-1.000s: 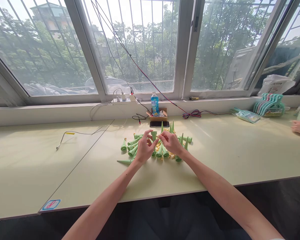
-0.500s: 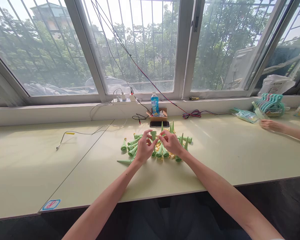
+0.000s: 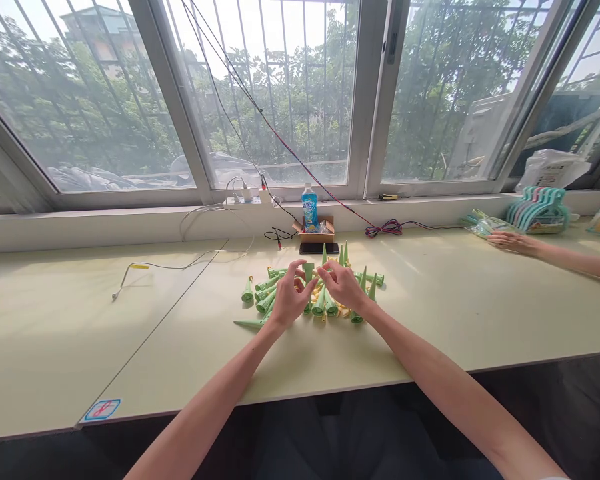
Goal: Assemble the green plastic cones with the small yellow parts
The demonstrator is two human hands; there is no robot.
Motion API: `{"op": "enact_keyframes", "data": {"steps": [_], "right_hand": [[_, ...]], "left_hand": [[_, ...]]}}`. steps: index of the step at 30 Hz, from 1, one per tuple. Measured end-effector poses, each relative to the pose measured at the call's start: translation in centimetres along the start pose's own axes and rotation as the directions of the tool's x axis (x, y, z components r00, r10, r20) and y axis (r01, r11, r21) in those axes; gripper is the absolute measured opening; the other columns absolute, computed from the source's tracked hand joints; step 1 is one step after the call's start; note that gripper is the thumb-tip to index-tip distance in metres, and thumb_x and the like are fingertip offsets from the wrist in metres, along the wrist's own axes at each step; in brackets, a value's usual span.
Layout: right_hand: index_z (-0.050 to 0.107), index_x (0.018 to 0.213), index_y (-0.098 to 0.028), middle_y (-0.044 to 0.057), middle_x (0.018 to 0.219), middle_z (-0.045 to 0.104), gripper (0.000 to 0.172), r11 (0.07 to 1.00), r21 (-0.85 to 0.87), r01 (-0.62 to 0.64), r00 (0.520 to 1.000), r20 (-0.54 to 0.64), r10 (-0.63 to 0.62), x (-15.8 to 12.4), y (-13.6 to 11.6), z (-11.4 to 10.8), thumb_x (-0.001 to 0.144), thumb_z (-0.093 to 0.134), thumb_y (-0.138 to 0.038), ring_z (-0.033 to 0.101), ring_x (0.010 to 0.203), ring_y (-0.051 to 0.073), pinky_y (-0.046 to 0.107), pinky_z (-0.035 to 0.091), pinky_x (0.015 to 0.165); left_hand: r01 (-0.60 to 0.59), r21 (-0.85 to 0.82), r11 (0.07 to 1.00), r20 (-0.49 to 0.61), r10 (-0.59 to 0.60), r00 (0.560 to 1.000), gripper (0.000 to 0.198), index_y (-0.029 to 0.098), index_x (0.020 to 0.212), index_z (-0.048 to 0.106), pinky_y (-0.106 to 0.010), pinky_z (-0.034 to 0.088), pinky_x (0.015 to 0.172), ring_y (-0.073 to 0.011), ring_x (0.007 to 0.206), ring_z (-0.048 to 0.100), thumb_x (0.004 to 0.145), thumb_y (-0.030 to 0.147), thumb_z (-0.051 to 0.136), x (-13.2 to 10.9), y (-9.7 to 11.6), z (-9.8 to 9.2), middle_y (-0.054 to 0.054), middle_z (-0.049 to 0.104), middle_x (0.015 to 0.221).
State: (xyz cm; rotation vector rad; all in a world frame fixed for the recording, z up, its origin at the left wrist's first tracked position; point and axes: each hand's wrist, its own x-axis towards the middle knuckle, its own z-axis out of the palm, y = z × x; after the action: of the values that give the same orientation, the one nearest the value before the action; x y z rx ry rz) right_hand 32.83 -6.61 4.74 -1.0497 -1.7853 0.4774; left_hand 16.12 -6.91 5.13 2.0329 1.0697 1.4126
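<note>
Green tapered cone (image 3: pixel 308 272), wide end up, pinched in left hand (image 3: pixel 291 297) between thumb and fingers, held among scattered green cones (image 3: pixel 331 307) and yellow pieces (image 3: pixel 345 311) on table (image 3: pixel 190 347), right hand (image 3: pixel 342 285) positioned just beside, fingertips bunched, contents not discernible.

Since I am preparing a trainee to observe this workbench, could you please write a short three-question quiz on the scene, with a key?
1. Which lies just on the near side of the small cardboard box?
A) a pair of scissors
B) a dark phone
C) a roll of tape

2. True or false: some of the green cones on the table stand with their tips up.

3. Which of the camera wearer's hands has its thumb and fingers around a held green cone, wide end up?

Key: 1. B; 2. True; 3. The left hand.
</note>
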Motion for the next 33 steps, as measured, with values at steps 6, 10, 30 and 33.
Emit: {"op": "enact_keyframes", "data": {"steps": [6,10,30,33], "right_hand": [[0.051,0.093,-0.021,-0.007,0.050,0.044,0.022,1.000,0.027,0.010,0.999,0.053,-0.011,-0.19,-0.25,-0.07,0.096,0.045,-0.042,0.031,0.043,0.010,0.024,0.024,0.046],[0.050,0.078,-0.021,-0.005,0.052,0.042,0.032,1.000,-0.016,0.027,1.000,0.004,-0.027,0.02,0.02,0.07,0.097,0.043,-0.045,0.033,0.046,0.011,0.025,0.026,0.048],[0.051,0.084,-0.021,-0.006,0.051,0.043,0.023,1.000,-0.008,0.021,0.999,0.031,-0.020,-0.07,0.04,0.13,0.096,0.045,-0.039,0.033,0.044,0.010,0.025,0.025,0.047],[0.047,0.071,-0.020,-0.004,0.052,0.042,0.034,0.997,-0.068,0.042,0.999,-0.004,-0.042,0.13,0.17,0.16,0.098,0.042,-0.040,0.034,0.047,0.010,0.025,0.026,0.050]], "left_hand": [[0.012,0.008,1.000,-0.019,-0.012,1.000,0.039,0.025,0.118,0.050,-0.016,0.039,0.045,-0.0035,0.049,0.046,0.084,0.037,0.065,-0.01,0.38,-0.09,0.003,0.052,0.083],[0.009,0.000,1.000,0.002,-0.009,1.000,0.040,0.025,0.119,0.050,-0.016,0.040,0.045,-0.0037,0.049,0.046,0.084,0.037,0.065,-0.05,0.26,-0.05,0.002,0.052,0.084],[0.012,-0.003,1.000,0.011,-0.012,1.000,0.041,0.024,0.119,0.050,-0.016,0.039,0.045,-0.0034,0.050,0.046,0.083,0.034,0.066,-0.05,-0.04,0.04,0.002,0.051,0.085],[0.013,0.009,1.000,0.030,-0.014,0.999,0.041,0.025,0.121,0.050,-0.017,0.040,0.046,-0.0038,0.050,0.047,0.084,0.034,0.065,-0.11,-0.13,0.05,0.002,0.050,0.085]]}}
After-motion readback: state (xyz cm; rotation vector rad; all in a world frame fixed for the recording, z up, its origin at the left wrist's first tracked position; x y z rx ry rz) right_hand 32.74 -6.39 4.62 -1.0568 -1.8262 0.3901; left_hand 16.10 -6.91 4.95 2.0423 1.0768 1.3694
